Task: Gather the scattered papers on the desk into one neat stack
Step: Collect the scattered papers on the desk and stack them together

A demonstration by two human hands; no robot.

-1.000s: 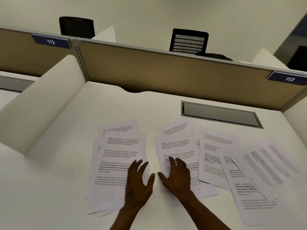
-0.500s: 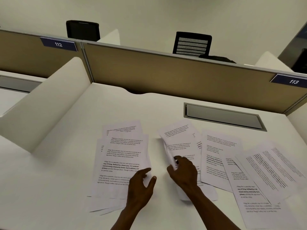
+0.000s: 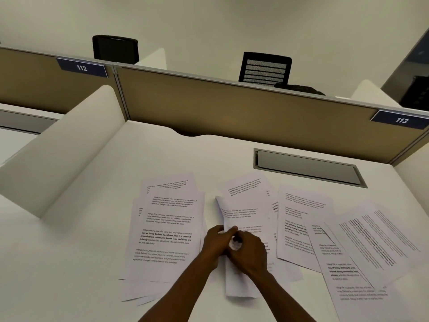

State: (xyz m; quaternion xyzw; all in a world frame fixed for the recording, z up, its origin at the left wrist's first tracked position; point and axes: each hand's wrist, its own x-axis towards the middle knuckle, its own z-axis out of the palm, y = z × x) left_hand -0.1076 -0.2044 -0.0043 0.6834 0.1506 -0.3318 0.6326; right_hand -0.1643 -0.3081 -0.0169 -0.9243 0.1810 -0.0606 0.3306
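Printed white papers lie scattered across the white desk (image 3: 81, 263). A rough left pile (image 3: 166, 228) sits fanned out on the left. The middle pile (image 3: 246, 212) has its left edge lifted and curled. My left hand (image 3: 217, 244) and my right hand (image 3: 249, 252) meet at that lifted edge, both pinching the middle papers. More sheets (image 3: 299, 228) lie to the right, and slanted sheets (image 3: 371, 240) overlap at the far right.
A tan partition (image 3: 232, 108) closes the back of the desk, with signs 112 (image 3: 81, 68) and 113 (image 3: 401, 120). A grey cable flap (image 3: 306, 167) is set into the desk behind the papers. A white side divider (image 3: 58, 147) stands on the left.
Both hands were flat on the two piles. The right hand curled up the middle pile's left edge, and the left hand left its pile and joined the right at that edge.
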